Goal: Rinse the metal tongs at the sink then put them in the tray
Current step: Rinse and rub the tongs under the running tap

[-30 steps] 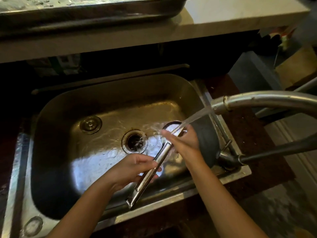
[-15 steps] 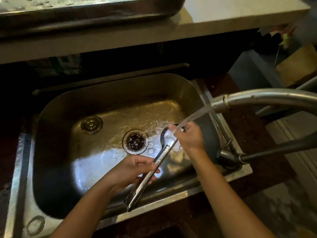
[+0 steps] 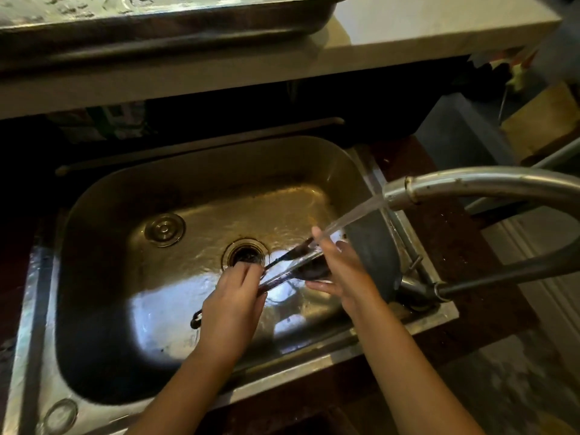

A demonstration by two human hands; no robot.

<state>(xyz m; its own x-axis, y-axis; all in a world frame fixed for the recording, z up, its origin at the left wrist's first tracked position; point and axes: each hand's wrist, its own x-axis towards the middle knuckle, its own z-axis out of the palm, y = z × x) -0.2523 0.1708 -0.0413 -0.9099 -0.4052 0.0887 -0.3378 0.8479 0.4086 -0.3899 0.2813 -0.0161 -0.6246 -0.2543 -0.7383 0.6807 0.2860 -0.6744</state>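
At frame centre, wet tongs point(image 3: 293, 268) are pinched by both hands point(image 3: 233, 296) point(image 3: 340, 271) under the stream point(image 3: 351, 216); slick metal could be dropped.

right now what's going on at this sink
A person is rinsing metal tongs over a steel sink. The left hand grips the handle end while the right hand works the tip end under the stream of water running from the faucet. The tongs are held above the basin near the drain. The metal tray sits on the counter beyond the sink, and the tongs have not gone into it yet.
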